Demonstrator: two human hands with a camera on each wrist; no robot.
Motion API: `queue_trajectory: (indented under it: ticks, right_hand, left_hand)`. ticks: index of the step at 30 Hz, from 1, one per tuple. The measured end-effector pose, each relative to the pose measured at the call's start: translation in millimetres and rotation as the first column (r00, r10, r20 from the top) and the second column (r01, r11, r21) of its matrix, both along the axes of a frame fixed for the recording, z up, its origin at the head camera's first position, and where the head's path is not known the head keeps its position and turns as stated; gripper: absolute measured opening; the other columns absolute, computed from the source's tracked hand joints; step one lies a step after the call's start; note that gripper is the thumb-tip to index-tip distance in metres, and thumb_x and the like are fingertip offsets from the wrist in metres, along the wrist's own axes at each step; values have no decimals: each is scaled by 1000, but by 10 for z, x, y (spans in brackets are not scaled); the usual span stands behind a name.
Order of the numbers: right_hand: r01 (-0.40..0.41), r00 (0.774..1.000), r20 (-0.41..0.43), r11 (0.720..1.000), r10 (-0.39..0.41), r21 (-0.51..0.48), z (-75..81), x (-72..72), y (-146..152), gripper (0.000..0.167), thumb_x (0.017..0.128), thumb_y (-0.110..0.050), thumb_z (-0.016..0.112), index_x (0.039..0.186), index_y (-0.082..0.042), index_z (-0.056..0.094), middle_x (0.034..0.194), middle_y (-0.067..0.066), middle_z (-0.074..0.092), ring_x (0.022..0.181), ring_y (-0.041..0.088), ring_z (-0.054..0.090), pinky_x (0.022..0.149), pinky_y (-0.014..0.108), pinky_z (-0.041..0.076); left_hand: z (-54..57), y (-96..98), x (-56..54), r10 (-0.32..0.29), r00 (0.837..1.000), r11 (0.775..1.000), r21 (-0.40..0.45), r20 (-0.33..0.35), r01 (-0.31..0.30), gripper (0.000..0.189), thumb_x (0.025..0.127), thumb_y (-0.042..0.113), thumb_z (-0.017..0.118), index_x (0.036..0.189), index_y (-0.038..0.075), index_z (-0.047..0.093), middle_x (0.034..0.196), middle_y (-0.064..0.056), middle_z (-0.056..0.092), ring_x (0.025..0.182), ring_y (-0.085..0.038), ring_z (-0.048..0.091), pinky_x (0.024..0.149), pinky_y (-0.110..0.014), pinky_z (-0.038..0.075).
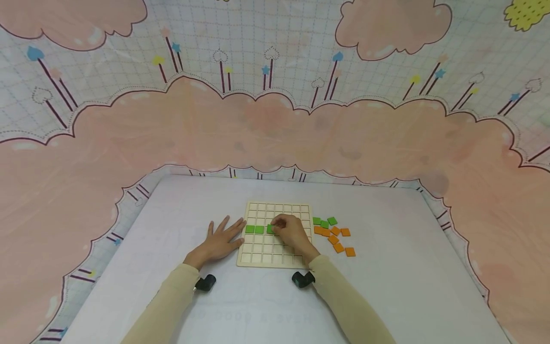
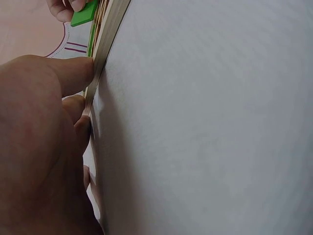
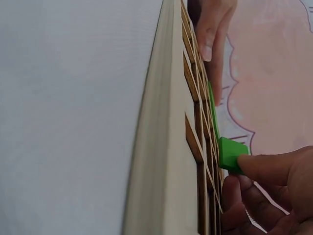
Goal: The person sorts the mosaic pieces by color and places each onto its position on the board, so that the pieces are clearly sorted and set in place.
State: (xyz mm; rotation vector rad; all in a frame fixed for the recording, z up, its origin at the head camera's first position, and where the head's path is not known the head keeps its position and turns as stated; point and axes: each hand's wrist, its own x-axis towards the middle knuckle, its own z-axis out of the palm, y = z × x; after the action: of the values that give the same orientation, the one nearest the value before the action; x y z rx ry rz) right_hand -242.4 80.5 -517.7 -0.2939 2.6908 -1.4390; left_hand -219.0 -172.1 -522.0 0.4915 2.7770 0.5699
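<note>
A wooden grid board (image 1: 266,260) lies flat on the white table. Two green square tiles (image 1: 254,229) sit side by side in one of its rows, at the left edge. My right hand (image 1: 294,234) pinches another green tile (image 3: 232,154) between thumb and fingers, tilted, close over the grid just right of those two. My left hand (image 1: 221,242) lies with fingers spread on the table, its thumb (image 2: 76,74) and fingertips right at the board's left edge.
Right of the board lie several loose green tiles (image 1: 332,220) and several orange tiles (image 1: 338,247). Each wrist wears a black device, the left one (image 1: 206,283) and the right one (image 1: 303,279). Behind the table hangs a patterned cloth (image 1: 266,129).
</note>
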Motion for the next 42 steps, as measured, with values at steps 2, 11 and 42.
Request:
queue_trajectory:
  ticks: [2,11,42]
  right_hand:
    - [3,1000,-3,1000,-3,5,-11,-9,-7,4,89,-11,71,93,-14,71,87,0,68,79,13,57,74,29,49]
    - [11,1000,-27,999,-10,38,-10,-29,-47,5,89,-12,72,93,-13,73,90,2,71,80,12,61,75,30,51]
    - [10,999,-45,997,-6,79,-51,-51,-44,6,85,-13,76,90,-12,73,80,0,67,72,11,56,67,25,48]
  left_hand:
    - [6,4,2,0,1000,1000,0,3,0,62,103,42,45,157,20,24,166,-1,18,153,-38,-2,113,-68,-13]
    - [29,16,12,-2,1000,1000,-8,0,2,61,103,42,44,157,19,25,166,-1,19,153,-39,-1,113,-68,-12]
    - [19,8,5,-3,1000,1000,-3,-3,3,62,103,41,45,157,18,25,165,-3,20,152,-40,-1,112,-69,-12]
